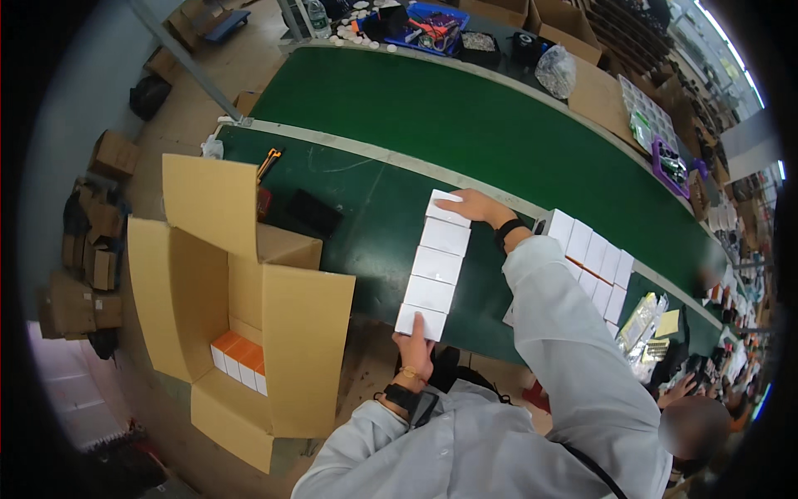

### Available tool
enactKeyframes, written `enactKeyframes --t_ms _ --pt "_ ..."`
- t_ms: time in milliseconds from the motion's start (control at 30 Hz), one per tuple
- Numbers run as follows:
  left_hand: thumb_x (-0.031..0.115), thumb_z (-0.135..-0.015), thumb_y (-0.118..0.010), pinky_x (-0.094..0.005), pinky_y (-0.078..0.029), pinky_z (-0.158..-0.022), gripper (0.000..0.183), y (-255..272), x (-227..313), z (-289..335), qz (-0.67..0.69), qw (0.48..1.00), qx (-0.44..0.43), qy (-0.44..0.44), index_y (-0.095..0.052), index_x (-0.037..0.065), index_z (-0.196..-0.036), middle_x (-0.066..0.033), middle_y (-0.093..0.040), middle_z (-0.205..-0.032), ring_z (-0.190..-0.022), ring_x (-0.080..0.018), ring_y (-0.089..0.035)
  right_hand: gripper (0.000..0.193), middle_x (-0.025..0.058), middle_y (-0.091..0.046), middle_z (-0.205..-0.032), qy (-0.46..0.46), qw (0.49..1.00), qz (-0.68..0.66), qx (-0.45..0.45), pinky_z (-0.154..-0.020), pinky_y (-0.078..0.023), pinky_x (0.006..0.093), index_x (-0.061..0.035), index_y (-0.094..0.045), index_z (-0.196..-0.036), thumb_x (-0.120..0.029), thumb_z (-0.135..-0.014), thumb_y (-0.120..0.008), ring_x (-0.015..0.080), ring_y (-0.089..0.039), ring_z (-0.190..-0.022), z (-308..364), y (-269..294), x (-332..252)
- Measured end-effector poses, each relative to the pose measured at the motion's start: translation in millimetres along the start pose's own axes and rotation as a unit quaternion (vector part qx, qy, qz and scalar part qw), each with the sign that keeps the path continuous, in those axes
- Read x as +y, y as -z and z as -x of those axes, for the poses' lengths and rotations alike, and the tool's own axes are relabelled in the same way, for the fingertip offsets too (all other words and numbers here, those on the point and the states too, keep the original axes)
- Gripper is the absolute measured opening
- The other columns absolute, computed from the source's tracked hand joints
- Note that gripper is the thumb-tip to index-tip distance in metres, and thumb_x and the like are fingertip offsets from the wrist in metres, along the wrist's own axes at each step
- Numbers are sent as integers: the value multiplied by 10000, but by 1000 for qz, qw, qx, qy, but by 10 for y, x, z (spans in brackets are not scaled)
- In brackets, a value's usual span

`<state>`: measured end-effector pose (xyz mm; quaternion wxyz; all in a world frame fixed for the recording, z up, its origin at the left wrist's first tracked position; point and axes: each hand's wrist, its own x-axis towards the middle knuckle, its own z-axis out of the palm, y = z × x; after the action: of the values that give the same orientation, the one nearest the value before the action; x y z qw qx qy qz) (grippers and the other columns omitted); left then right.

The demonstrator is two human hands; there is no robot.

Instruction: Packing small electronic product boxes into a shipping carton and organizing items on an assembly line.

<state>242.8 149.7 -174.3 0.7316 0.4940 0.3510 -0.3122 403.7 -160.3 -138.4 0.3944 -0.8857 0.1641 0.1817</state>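
A row of several small white boxes [436, 264] stretches between my hands over the green work table [366, 224]. My left hand [414, 349] is closed on the near end of the row, its thumb lying on the top of the last box. At the far end my right hand [475, 206] grips the outermost box, fingers across its top. To the left stands an open cardboard carton [307, 349] with its flaps spread. Inside its bottom sits a row of orange-and-white boxes [239, 358]. More white boxes [586, 249] stand in rows on the table beyond my right forearm.
A green conveyor belt [465, 133] runs behind the table, past a pale metal rail. A yellow-handled cutter [269, 162] and a dark flat object [309, 214] lie near the carton. Silvery packets [644, 333] lie at the right; a co-worker's hand [677, 389] is beyond them.
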Motion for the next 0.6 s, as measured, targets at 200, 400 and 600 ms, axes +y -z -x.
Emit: enactKeyframes --t_ms 200,400,600 --pt "324 -960 -750 -445 -420 -1087 536 81 435 -22 -142 972 -127 140 -402 106 -1304 -68 -518 -1366 -1269 -209 -509 654 206 -730 -1173 63 976 22 207 -948 -518 413 -27 -744 -1166 -627 -918 -659 348 -669 -1132 -151 -10 317" --pt "178 -1000 -663 -326 -422 -1050 470 -301 1665 291 -273 936 -154 -159 -516 85 -1436 -43 -569 -1409 -1311 -172 -517 333 20 -577 -658 19 910 -214 354 -557 -431 290 -35 -597 -779 -270 -991 -700 98 -500 -610 1400 -350 -490" --pt "404 -996 -642 -427 -363 -1170 611 -2140 2076 -956 -659 489 -311 -479 -508 35 -1464 -197 -491 -1536 -1404 -305 -484 581 168 -744 -1136 -4 890 -417 -186 -1015 -494 386 6 -732 -1119 -552 -984 -638 251 -676 -1096 2542 -1792 -647"
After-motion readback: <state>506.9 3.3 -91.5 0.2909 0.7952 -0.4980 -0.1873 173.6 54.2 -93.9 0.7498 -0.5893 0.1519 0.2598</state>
